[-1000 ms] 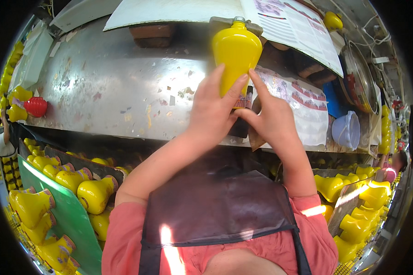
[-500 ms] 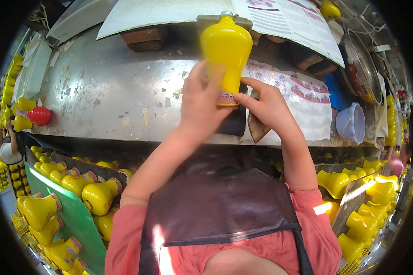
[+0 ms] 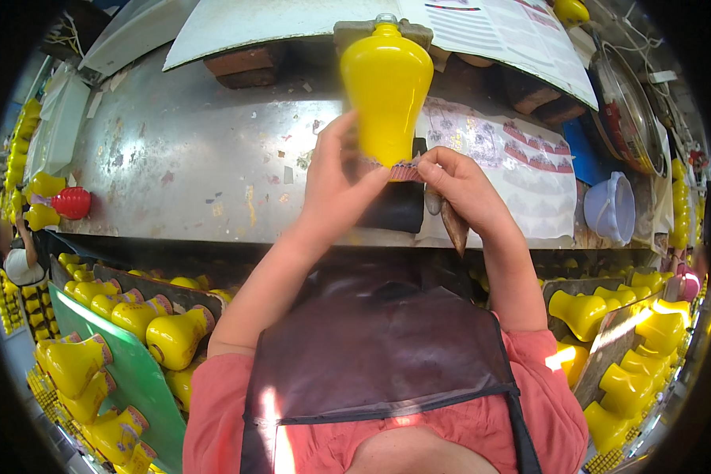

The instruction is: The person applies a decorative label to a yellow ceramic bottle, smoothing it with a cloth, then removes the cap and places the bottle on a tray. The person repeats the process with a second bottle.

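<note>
A glossy yellow vase lies lengthwise before me, its wide end away from me and its narrow end toward me. A pink patterned decal strip crosses that narrow end. My left hand is closed about the vase's left side, its thumb pressing at the strip. Pinched between thumb and fingers, the strip's right end is in my right hand. A brown pointed flat tool sticks out below the right palm. Under the vase's far end is a grey-brown block.
Decal sheets lie right of the vase on the metal table, with a pale blue bucket beyond them. A red ribbed object sits at the left edge. Many yellow vases fill racks on both sides below the table.
My right hand has shifted slightly down and right, bringing the strip's end out from the vase. The left thumb has come onto the strip, and the brown tool has swung right.
</note>
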Action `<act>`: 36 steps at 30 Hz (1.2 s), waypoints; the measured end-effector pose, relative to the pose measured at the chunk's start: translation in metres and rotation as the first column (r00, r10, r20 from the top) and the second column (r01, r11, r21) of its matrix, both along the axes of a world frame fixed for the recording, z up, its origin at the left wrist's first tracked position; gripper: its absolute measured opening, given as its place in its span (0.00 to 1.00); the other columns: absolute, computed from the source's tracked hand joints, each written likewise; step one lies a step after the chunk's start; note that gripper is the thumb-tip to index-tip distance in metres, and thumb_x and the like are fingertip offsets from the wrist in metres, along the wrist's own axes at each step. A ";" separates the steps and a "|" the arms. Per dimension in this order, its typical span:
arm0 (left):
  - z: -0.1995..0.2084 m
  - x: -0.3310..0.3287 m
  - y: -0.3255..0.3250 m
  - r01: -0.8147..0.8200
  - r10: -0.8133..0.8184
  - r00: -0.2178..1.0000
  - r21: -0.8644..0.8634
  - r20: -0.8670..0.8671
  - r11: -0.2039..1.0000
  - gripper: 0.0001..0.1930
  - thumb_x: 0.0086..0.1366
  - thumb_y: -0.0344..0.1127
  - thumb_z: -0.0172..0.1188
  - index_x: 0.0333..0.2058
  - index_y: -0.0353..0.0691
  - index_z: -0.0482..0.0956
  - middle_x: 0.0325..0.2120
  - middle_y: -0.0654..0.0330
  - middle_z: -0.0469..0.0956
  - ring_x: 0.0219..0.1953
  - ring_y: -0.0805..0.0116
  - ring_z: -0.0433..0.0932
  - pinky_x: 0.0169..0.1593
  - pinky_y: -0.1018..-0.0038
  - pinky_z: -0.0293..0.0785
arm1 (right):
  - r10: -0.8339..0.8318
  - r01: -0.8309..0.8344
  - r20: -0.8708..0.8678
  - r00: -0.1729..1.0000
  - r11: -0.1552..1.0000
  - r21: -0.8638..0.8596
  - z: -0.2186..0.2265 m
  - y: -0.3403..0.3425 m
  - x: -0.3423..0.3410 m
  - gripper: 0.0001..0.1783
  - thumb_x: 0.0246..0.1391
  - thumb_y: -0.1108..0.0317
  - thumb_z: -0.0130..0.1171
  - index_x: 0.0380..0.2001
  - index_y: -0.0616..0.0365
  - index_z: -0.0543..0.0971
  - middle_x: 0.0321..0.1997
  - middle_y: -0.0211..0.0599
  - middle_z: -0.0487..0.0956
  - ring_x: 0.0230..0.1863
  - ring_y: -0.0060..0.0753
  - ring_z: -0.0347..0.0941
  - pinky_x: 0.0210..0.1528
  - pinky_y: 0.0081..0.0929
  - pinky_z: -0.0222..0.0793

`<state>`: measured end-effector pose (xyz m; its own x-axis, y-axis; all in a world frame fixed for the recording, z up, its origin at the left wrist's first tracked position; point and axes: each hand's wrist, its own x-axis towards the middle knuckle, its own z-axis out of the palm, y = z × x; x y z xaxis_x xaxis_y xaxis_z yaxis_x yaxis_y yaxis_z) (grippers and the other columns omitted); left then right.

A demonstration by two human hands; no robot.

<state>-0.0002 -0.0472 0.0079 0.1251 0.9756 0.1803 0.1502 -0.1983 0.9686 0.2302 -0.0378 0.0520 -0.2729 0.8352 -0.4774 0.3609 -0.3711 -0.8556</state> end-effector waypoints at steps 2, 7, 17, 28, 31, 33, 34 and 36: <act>0.004 0.005 -0.002 -0.028 0.028 0.999 -0.012 0.033 1.000 0.41 0.62 0.34 0.68 0.70 0.36 0.58 0.62 0.54 0.66 0.58 0.65 0.69 0.63 0.65 0.67 | -0.027 0.023 -0.065 0.998 0.998 -0.066 0.003 -0.001 -0.002 0.12 0.70 0.58 0.59 0.41 0.54 0.78 0.29 0.22 0.76 0.26 0.10 0.67 0.27 0.14 0.62; 0.010 0.009 -0.003 -0.047 0.049 0.998 -0.058 0.026 0.997 0.41 0.62 0.35 0.69 0.69 0.36 0.58 0.63 0.53 0.66 0.59 0.64 0.69 0.64 0.65 0.66 | -0.087 0.069 -0.219 0.972 0.994 -0.085 0.005 -0.005 -0.005 0.08 0.68 0.61 0.61 0.41 0.53 0.77 0.26 0.24 0.77 0.18 0.11 0.67 0.18 0.13 0.58; 0.013 0.014 -0.003 -0.066 0.069 0.996 -0.056 0.057 0.996 0.44 0.62 0.33 0.68 0.72 0.37 0.54 0.64 0.51 0.65 0.59 0.63 0.70 0.64 0.64 0.67 | -0.081 0.104 -0.190 0.978 0.988 0.111 -0.015 0.000 -0.001 0.08 0.68 0.63 0.61 0.38 0.55 0.78 0.30 0.22 0.77 0.30 0.11 0.70 0.32 0.15 0.65; 0.006 0.017 -0.001 -0.126 0.126 0.992 -0.003 0.011 0.992 0.43 0.57 0.30 0.68 0.70 0.36 0.58 0.61 0.49 0.70 0.59 0.58 0.74 0.63 0.63 0.70 | -0.079 0.054 0.051 0.996 0.923 0.381 -0.026 -0.001 -0.012 0.10 0.67 0.63 0.60 0.39 0.60 0.77 0.34 0.26 0.77 0.38 0.15 0.69 0.42 0.20 0.68; 0.005 0.017 -0.001 -0.140 0.140 0.990 0.012 -0.006 0.990 0.43 0.56 0.30 0.70 0.69 0.36 0.60 0.61 0.48 0.70 0.60 0.55 0.74 0.62 0.61 0.71 | -0.170 0.120 0.079 0.982 0.895 0.430 -0.024 -0.002 -0.018 0.10 0.67 0.63 0.59 0.42 0.59 0.78 0.29 0.30 0.77 0.33 0.18 0.71 0.39 0.23 0.69; 0.006 0.014 -0.002 -0.129 0.130 0.991 0.033 -0.023 0.991 0.44 0.55 0.31 0.71 0.69 0.36 0.60 0.62 0.48 0.68 0.61 0.53 0.72 0.63 0.60 0.71 | -0.278 0.176 0.170 0.945 0.874 0.453 -0.017 -0.003 -0.014 0.13 0.66 0.62 0.58 0.47 0.58 0.79 0.30 0.40 0.82 0.33 0.37 0.78 0.39 0.34 0.73; 0.008 0.012 -0.003 -0.122 0.123 0.992 0.049 -0.029 0.991 0.45 0.54 0.32 0.73 0.69 0.37 0.60 0.63 0.47 0.67 0.62 0.52 0.72 0.63 0.59 0.71 | -0.335 0.206 0.226 0.914 0.867 0.454 -0.013 -0.003 -0.012 0.14 0.66 0.62 0.57 0.49 0.58 0.80 0.30 0.46 0.84 0.32 0.46 0.82 0.39 0.40 0.75; 0.011 0.011 -0.003 -0.111 0.148 0.969 0.190 -0.197 0.976 0.48 0.52 0.35 0.76 0.70 0.39 0.60 0.65 0.47 0.64 0.62 0.48 0.70 0.63 0.57 0.70 | -0.315 0.112 0.257 0.914 0.803 0.585 -0.007 -0.018 -0.014 0.16 0.65 0.65 0.56 0.54 0.56 0.80 0.28 0.47 0.83 0.28 0.51 0.81 0.34 0.42 0.74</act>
<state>0.0105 -0.0503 0.0186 0.0529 0.9411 0.3338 0.3811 -0.3280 0.8644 0.2158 -0.0556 0.0445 0.0307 0.9982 0.0511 0.6227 0.0208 -0.7822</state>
